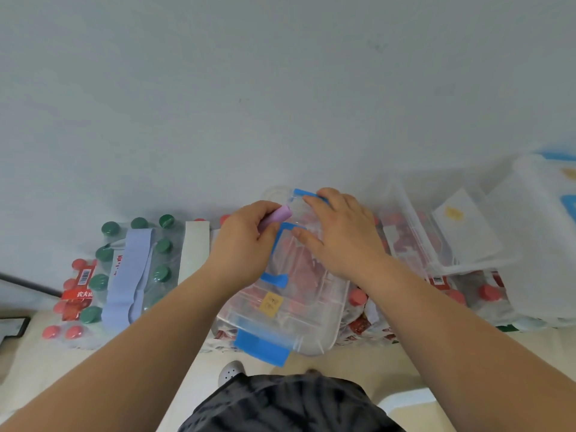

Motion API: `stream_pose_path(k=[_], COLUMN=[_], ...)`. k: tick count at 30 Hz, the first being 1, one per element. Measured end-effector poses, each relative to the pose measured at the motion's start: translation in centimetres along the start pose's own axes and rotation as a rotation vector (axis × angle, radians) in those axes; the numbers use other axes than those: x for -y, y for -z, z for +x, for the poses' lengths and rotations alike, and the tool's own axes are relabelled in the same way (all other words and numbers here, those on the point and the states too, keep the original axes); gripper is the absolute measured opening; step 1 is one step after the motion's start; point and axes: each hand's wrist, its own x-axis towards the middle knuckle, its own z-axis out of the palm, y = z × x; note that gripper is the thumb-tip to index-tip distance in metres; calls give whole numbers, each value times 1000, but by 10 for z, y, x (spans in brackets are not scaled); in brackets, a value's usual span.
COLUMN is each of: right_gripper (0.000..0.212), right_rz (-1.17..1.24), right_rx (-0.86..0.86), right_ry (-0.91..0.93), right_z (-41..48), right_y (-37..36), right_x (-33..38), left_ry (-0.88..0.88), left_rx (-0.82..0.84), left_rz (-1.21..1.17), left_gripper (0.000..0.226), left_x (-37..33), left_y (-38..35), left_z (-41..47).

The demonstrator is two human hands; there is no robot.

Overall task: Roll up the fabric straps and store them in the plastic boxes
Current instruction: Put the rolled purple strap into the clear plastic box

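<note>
Well to the left of the left hand, a flat lavender strap is lying limp across shrink-wrapped bottles. A stiffer-looking cream strap is lying just beside that hand. The left hand is curling fingers and thumb round a small lilac roll, a soft cylinder poking toward the right hand. Beneath both hands a clear plastic box is sitting, hard and glossy, with blue latches (its lid seemingly on). The right hand is lying flat on that lid, fingers extended and gripping nothing. Beyond it, another clear box is standing. The springy roll is likely to unwind if the left grip slackens while the lid is being worked. The box, perching on rounded caps and slick film, could skid or tip under a one-handed pull.
</note>
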Motion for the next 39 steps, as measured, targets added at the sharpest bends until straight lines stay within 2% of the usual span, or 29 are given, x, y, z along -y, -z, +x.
stream_pose_path(k=[6, 10, 13, 17, 20, 25, 27, 29, 32, 35, 37, 39], right_gripper=[75, 99, 105, 97, 82, 74, 67, 57, 57, 56, 45, 45], right_rz=[27, 6, 33, 58, 59, -25, -73, -18, 24, 10, -9, -28], right_rx=[-30, 73, 106, 92, 86, 46, -39, -111, 62, 157, 173, 186], right_ry=[-24, -106, -146, -142, -141, -231, -165, 12, 248, 274, 252, 253], right_z=[-2, 2, 3, -1, -5, -11, -17, -21, -22, -21, -20, -20], right_y=[-4, -1, 1, 1, -1, 4, 5, 7, 7, 6, 5, 4], right_x=[-6, -4, -5, -10, -22, -33, -28, -18, -4, 1, 1, 2], left_ry=[29, 11, 21, 86, 84, 45, 48, 73, 123, 136, 141, 145], left_rx=[-36, -20, -12, -78, -142, -56, -33, -15, -22, -48, -53, -47], left_rz=[-115, -119, -139, -270, -222, -79, -60, -101, -288, -386, -395, -390], left_gripper=[13, 14, 14, 13, 14, 14, 14, 14, 17, 18, 17, 17], left_x=[1, 2, 2, -1, -3, -5, -3, 0, -2, -3, 2, 7], left_y=[0, 0, 0, 4, 9, 12, 11, 9, 4, 3, 5, 6], left_z=[-4, -5, -4, -5, -10, -16, -10, -1, 10, 11, 9, 6])
